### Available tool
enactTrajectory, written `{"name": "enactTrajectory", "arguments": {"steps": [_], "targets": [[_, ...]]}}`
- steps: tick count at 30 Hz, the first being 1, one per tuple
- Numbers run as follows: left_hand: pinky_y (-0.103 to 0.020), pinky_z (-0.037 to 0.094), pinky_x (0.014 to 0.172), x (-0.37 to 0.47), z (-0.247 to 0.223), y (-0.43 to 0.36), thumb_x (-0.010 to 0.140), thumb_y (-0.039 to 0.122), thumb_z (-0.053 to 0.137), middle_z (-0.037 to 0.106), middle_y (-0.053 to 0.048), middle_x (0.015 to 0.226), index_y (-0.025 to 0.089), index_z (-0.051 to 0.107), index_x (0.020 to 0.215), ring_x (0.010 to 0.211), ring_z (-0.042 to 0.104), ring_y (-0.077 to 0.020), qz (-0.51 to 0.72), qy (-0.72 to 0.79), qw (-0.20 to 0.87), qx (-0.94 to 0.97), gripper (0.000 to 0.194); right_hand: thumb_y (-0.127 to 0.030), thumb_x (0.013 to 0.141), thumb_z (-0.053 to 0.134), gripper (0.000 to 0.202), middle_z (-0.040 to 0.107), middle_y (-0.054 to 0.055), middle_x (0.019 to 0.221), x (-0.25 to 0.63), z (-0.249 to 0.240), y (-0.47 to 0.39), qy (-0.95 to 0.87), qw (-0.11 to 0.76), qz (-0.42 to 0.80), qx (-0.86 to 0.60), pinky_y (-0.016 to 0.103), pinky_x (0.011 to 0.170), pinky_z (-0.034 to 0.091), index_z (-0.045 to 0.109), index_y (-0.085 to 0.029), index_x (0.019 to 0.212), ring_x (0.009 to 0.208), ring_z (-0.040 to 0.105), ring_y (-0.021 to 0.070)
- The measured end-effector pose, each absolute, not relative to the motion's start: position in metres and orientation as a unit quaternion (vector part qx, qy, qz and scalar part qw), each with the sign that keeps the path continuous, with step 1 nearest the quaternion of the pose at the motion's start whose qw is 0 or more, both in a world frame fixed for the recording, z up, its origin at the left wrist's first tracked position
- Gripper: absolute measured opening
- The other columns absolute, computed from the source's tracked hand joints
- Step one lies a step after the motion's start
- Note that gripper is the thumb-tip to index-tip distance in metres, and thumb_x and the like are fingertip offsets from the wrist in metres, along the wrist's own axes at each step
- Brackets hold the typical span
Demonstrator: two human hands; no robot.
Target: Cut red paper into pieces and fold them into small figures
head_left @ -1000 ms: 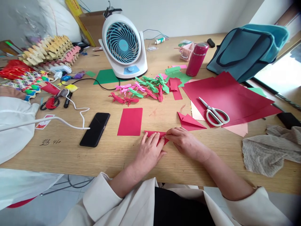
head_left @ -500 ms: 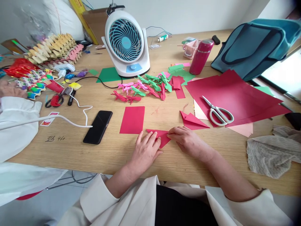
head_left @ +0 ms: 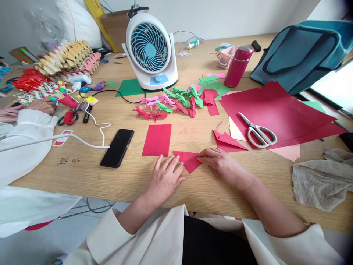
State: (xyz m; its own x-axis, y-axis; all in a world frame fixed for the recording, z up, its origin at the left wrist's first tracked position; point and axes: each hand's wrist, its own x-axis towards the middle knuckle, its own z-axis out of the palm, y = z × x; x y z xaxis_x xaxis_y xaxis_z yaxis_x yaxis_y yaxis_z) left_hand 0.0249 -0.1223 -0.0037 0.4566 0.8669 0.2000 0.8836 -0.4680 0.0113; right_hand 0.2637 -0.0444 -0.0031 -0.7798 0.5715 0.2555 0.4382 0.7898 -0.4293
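A red paper folded into a triangle [head_left: 189, 162] lies on the wooden table, its point toward me. Pinched at its right corner are the fingers of my right hand [head_left: 220, 164]. My left hand [head_left: 167, 175] rests flat with fingers spread, its fingertips at the triangle's left side. Just beyond my left hand is a flat stack of red paper rectangles [head_left: 156, 140]. Another folded red paper piece [head_left: 229, 141] sits past my right hand. Farther back is a pile of small folded pink, green and red paper figures [head_left: 176, 100].
White-handled scissors [head_left: 260, 134] lie on large red sheets [head_left: 286, 110] at right. A black phone [head_left: 117, 148] with a white cable is at left. Behind stand a fan [head_left: 151, 49], a red flask [head_left: 238, 66] and a blue bag [head_left: 298, 55]. Another person's sleeve [head_left: 30, 136] reaches in from the left.
My left hand has slid slightly left and toward me, uncovering more of the folded triangle. My right hand keeps its pinch. The other person's hand at far left has moved right.
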Motion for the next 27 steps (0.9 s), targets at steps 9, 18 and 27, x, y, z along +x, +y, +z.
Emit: {"name": "enactTrajectory", "arguments": {"steps": [9,18,27], "targets": [[-0.049,0.034,0.107,0.026,0.011,-0.107,0.096,0.022,0.05,0.066,-0.008,0.126,0.018,0.067,0.102,0.114,0.059,-0.0248,-0.105,-0.505,0.01,-0.857,0.019,-0.003,0.092,0.043,0.024,0.061,0.012,0.102,0.266,-0.005,-0.043,-0.919,0.183,0.144,-0.319,0.038,0.08,0.048,0.064,-0.015,0.092,0.088,0.055,0.0225],[-0.04,0.041,0.082,0.038,0.016,-0.074,0.085,0.037,0.067,0.061,-0.008,0.109,0.021,0.06,0.1,0.101,0.054,-0.0273,-0.05,-0.627,-0.035,-0.777,0.022,-0.008,0.094,0.044,0.018,0.06,0.011,0.098,0.265,-0.002,-0.043,-0.908,0.185,0.154,-0.343,0.037,0.081,0.048,0.059,-0.016,0.096,0.089,0.056,0.0232],[-0.035,0.039,0.08,0.044,0.029,-0.062,0.076,0.018,0.069,0.066,0.003,0.078,0.022,0.058,0.086,0.076,0.06,-0.0181,-0.128,-0.566,-0.2,-0.79,0.015,-0.021,0.088,0.062,0.015,0.063,0.009,0.095,0.26,-0.002,-0.048,-0.862,0.234,0.248,-0.376,0.036,0.081,0.047,0.062,-0.017,0.103,0.09,0.059,0.023]]}}
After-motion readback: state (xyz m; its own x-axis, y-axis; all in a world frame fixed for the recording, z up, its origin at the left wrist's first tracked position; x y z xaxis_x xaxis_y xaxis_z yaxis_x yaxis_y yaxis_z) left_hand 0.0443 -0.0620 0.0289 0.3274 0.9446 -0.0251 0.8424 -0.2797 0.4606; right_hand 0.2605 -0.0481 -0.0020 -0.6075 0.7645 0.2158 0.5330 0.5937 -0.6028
